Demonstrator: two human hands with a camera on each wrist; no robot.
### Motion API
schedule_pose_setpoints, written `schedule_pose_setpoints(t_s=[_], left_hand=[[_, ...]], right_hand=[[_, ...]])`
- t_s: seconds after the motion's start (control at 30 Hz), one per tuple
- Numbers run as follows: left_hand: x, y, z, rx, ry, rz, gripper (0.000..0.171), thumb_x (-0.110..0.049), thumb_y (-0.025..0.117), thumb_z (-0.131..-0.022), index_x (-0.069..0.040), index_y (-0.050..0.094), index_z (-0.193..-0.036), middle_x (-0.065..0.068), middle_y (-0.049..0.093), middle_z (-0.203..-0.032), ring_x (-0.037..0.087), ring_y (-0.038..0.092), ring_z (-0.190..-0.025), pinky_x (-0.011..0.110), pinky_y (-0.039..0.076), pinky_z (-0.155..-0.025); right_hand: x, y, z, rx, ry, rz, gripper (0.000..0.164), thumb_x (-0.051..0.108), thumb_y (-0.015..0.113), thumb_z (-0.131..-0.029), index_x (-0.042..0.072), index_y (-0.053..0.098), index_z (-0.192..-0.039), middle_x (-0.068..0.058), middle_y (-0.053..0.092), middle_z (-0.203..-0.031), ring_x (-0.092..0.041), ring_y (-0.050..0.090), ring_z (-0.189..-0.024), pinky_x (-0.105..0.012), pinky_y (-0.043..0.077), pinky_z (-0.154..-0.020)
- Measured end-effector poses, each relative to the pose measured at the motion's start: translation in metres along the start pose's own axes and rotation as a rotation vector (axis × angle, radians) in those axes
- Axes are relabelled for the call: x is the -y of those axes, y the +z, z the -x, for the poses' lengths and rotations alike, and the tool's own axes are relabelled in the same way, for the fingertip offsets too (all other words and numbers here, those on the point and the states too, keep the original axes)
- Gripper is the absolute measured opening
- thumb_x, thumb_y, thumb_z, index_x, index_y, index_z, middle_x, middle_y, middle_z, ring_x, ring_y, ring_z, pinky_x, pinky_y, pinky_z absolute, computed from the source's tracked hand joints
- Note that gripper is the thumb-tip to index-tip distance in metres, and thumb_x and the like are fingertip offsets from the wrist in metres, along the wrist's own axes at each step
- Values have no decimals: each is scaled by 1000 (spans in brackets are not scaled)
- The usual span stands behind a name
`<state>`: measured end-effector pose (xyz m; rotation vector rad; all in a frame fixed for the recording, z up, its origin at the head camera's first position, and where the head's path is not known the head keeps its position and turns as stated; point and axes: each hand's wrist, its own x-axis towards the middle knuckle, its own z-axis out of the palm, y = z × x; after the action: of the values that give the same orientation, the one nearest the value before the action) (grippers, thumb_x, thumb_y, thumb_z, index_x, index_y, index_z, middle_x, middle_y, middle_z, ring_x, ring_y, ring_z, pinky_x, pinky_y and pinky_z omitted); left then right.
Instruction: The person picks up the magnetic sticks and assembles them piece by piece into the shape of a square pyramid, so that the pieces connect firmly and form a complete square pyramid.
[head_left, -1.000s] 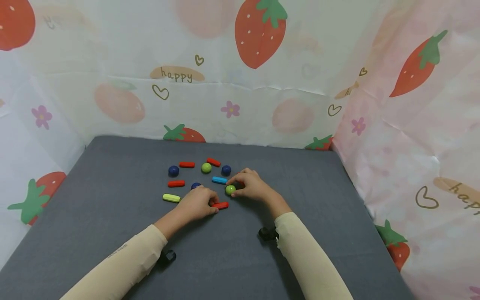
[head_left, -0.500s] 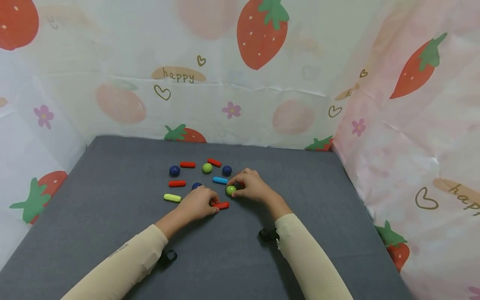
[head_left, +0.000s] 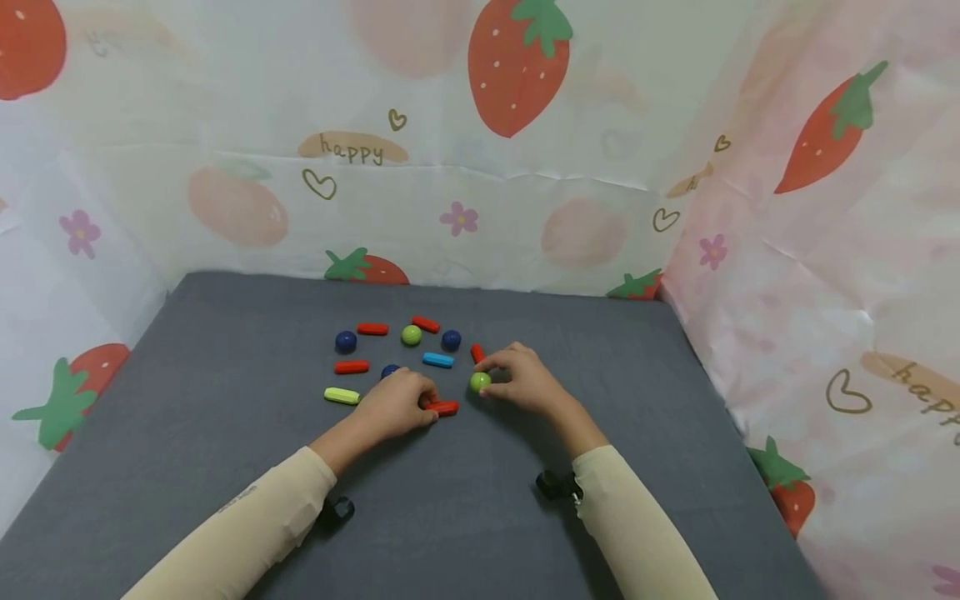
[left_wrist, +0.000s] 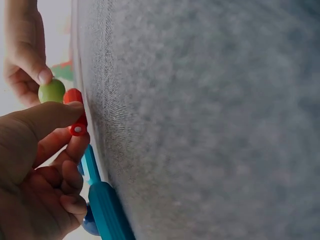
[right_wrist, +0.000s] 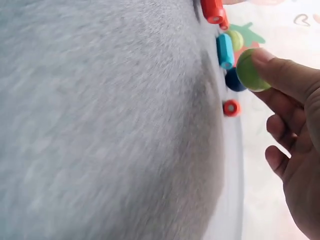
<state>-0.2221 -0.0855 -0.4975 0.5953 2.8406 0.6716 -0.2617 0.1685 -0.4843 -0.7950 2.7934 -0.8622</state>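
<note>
My left hand (head_left: pixel 397 406) pinches a short red stick (head_left: pixel 444 407) between thumb and finger, low over the grey table. In the left wrist view, a pale dot marks the near end of this red stick (left_wrist: pixel 77 122). My right hand (head_left: pixel 522 379) holds a green ball (head_left: pixel 480 382) by thumb and fingertips, right of the red stick and apart from it. Just behind that hand lies another red stick (head_left: pixel 477 353), partly covered by the fingers. A dark blue ball (head_left: pixel 389 370) is half hidden behind my left hand. Nearby lies a blue stick (head_left: pixel 438 360).
Farther back lie red sticks (head_left: pixel 372 329), dark blue balls (head_left: pixel 346 342) and a second green ball (head_left: pixel 411 335). A yellow-green stick (head_left: pixel 342 396) lies left of my left hand. In the left wrist view, a ridged blue stick (left_wrist: pixel 107 210) is close below the fingers. Strawberry-patterned cloth (head_left: pixel 480 217) borders the table.
My right hand has shifted a little to the right with the green ball, opening a gap to the left hand and uncovering the red stick behind. The left hand stays nearly still.
</note>
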Motion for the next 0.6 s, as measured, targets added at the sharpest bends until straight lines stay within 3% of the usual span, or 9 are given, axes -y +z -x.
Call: schedule_pose_setpoints(t_s=[0.23, 0.6], left_hand=[[-8, -3, -5, 1, 30, -6, 9, -27, 82, -88, -22, 77, -93, -9, 64, -79, 11, 55, -75, 31, 49, -70], [-19, -3, -17, -23, 23, 68, 8, -26, 80, -90, -23, 78, -97, -10, 70, -92, 14, 57, -90, 32, 51, -77]], right_hand=[[-11, -5, 19, -24, 54, -44, 36, 27, 83, -88, 18, 76, -122, 3, 70, -117, -24, 53, -103, -41, 46, -88], [-23, -8, 41, -38, 177, -117, 32, 27, 83, -88, 22, 76, -119, -2, 63, -116, -21, 54, -106, -45, 48, -95]])
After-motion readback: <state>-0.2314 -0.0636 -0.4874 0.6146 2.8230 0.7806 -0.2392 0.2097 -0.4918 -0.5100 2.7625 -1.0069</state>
